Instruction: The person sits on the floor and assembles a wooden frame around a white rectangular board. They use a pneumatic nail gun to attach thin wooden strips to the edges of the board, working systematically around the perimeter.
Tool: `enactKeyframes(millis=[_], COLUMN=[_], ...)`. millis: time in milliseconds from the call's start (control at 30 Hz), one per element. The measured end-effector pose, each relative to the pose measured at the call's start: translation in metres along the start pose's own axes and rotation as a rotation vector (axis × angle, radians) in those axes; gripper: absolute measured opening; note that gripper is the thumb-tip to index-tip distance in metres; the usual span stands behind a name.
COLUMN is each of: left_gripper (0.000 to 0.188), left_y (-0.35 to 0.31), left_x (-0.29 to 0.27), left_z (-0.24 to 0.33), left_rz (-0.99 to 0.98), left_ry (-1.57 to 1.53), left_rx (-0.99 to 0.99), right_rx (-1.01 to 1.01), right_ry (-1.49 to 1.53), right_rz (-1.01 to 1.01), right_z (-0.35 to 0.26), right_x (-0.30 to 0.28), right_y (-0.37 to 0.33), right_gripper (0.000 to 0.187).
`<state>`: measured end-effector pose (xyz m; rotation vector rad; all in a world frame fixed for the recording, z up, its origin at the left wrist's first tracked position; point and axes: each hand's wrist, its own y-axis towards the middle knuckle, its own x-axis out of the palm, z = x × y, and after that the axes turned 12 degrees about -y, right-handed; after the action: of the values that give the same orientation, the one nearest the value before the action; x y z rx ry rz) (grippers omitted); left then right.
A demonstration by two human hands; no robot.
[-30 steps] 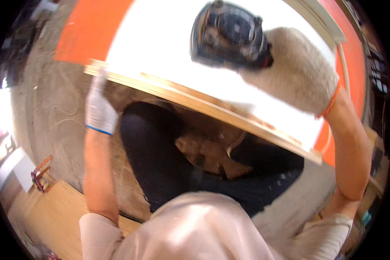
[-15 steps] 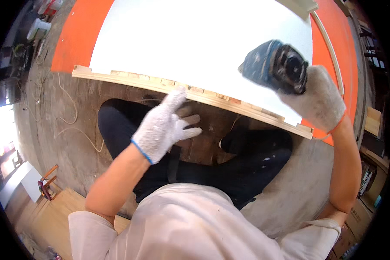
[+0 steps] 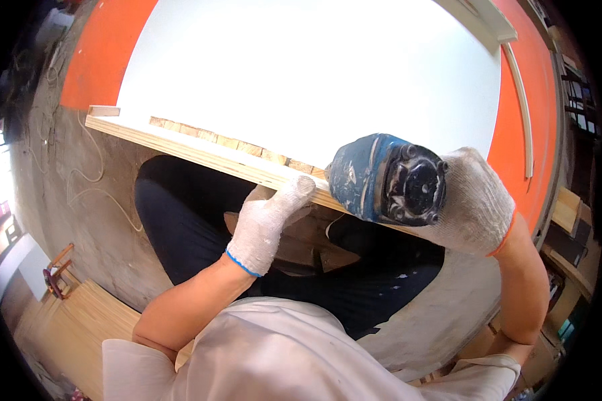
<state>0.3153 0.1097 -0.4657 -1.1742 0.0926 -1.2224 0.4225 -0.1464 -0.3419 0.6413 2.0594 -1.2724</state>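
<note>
A long plywood strip (image 3: 194, 150) stands along the near edge of a white panel (image 3: 301, 73). My left hand (image 3: 267, 224), in a white knitted glove with a blue cuff, pinches this strip near its middle. Its thumb lies on the upper edge and the fingers go underneath, partly hidden. In my right hand (image 3: 475, 200), gloved with an orange cuff, is a worn blue and black power tool that looks like a nail gun (image 3: 374, 177). The tool's tapered nose is over the strip, right of my left thumb, and its body hides the strip's right part.
Short wood blocks (image 3: 227, 142) line the strip's inner side. An orange surface (image 3: 104, 57) shows beyond the panel's sides, with a thin wood strip (image 3: 520, 107) on the right. A cord (image 3: 80, 180) lies on the floor at left. Clamps (image 3: 59, 271) stand by boards at lower left.
My right hand has brought the nail gun down and left, from above the panel to the strip. My left hand has closed from spread fingers onto the strip. The view has shifted somewhat.
</note>
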Motion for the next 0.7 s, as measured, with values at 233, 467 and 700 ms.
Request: enactKeyframes(millis=[233,467,700], left_gripper=[0.051,0.049,0.055], left_y=[0.002,0.003,0.007], left_x=[-0.001,0.001,-0.014], left_z=[0.002,0.003,0.017], left_rz=[-0.019,0.013,0.036], left_ry=[0.043,0.038,0.128], left_rx=[0.028,0.037,0.131], right_rx=[-0.07,-0.051,0.129], right_ry=[-0.046,-0.046,0.067], right_rz=[0.046,0.087,0.075], right_z=[-0.009,0.001,0.08], right_x=[0.008,-0.004,-0.024], right_y=[0.01,-0.009,-0.071], right_gripper=[0.024,0.019,0.015])
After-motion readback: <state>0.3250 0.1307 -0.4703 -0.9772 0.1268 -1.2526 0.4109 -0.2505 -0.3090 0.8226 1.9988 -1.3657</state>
